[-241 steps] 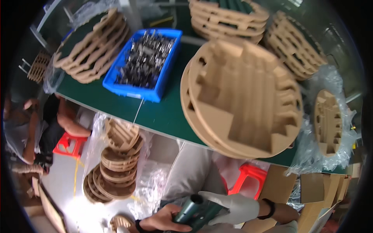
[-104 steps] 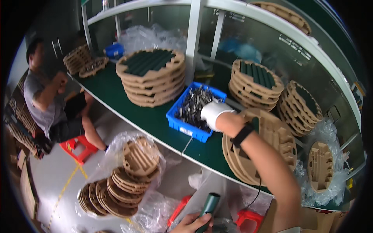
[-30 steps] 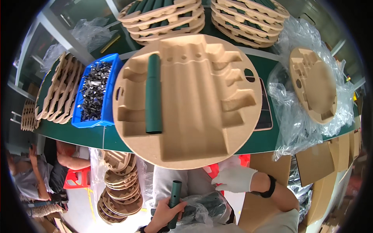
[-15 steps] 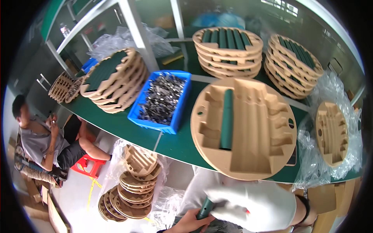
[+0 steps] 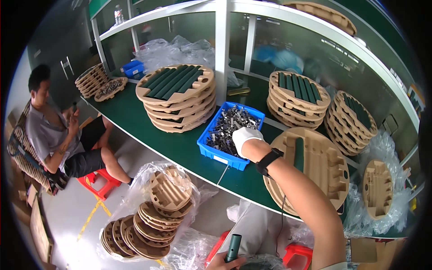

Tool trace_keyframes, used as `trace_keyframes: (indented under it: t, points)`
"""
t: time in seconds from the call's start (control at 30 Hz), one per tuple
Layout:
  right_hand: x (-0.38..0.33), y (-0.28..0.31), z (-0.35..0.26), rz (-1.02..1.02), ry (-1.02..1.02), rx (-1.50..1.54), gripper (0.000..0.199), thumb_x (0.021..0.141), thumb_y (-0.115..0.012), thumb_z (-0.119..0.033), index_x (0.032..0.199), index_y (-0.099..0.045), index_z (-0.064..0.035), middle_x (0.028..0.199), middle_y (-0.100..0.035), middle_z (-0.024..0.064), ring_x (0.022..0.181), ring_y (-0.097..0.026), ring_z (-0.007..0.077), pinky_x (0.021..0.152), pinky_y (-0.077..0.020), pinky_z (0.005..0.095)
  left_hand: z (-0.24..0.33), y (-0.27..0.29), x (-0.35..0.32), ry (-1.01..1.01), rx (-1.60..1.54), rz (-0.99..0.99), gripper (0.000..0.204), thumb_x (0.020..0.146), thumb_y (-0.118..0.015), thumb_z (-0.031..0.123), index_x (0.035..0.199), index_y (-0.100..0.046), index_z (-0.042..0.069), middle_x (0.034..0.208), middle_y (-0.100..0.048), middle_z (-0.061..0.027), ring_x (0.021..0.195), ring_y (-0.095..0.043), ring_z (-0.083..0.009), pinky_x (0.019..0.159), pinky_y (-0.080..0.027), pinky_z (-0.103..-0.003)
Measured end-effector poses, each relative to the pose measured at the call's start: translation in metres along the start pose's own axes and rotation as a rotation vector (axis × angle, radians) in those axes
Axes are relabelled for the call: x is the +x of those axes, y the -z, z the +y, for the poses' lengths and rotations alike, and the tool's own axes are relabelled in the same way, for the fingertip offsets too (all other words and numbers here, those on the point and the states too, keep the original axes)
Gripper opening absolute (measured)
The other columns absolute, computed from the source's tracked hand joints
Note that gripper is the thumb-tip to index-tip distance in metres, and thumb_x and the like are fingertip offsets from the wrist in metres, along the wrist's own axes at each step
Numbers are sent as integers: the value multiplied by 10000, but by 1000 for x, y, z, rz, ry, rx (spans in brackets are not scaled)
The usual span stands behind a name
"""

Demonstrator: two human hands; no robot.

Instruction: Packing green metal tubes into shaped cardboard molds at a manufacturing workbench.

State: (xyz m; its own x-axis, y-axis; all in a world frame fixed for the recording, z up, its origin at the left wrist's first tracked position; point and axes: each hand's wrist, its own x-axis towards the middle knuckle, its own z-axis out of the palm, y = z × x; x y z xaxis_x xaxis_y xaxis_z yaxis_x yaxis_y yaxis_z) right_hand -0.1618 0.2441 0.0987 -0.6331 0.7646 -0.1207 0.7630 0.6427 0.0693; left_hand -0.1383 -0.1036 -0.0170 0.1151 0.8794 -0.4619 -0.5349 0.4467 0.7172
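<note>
1. The right hand [image 5: 246, 137], in a white glove, reaches into the blue bin [image 5: 211, 152] of small metal parts [image 5: 230, 123]; I cannot tell if its grip is closed.
2. The left hand [image 5: 225, 263], low by the lap, pinches a green tube [image 5: 233, 248] standing upright.
3. The bin sits on the green bench [image 5: 135, 118], just left of the brown tray [image 5: 325, 167].

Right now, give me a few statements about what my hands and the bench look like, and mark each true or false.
1. The right hand, in a white glove, reaches into the blue bin of metal parts. True.
2. The left hand holds a dark green tube. True.
3. The round pulp tray beside the bin is full of tubes. False: one tube lies in it.
4. The bin sits on a red bench. False: the bench is green.
</note>
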Motion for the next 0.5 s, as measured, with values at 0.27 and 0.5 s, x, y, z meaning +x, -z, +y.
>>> trace_keyframes:
  t: [0.27,0.5]
  points:
    - [15,1,16,427,118,31,139,849,-568,-112,878,-696,-65,848,-686,195,783,-678,377,674,-553,446,3,10,6,8,10,-21,130,914,-623,123,946,-584,2,641,-579,-45,470,-547,-134,425,-458,-266]
    - [-10,16,16,527,116,98,134,854,-568,-149,903,-678,-90,822,-672,176,748,-661,365,655,-536,443,5,13,8,-84,-46,-24,128,921,-617,120,953,-562,9,643,-574,-50,454,-542,-138,421,-447,-261]
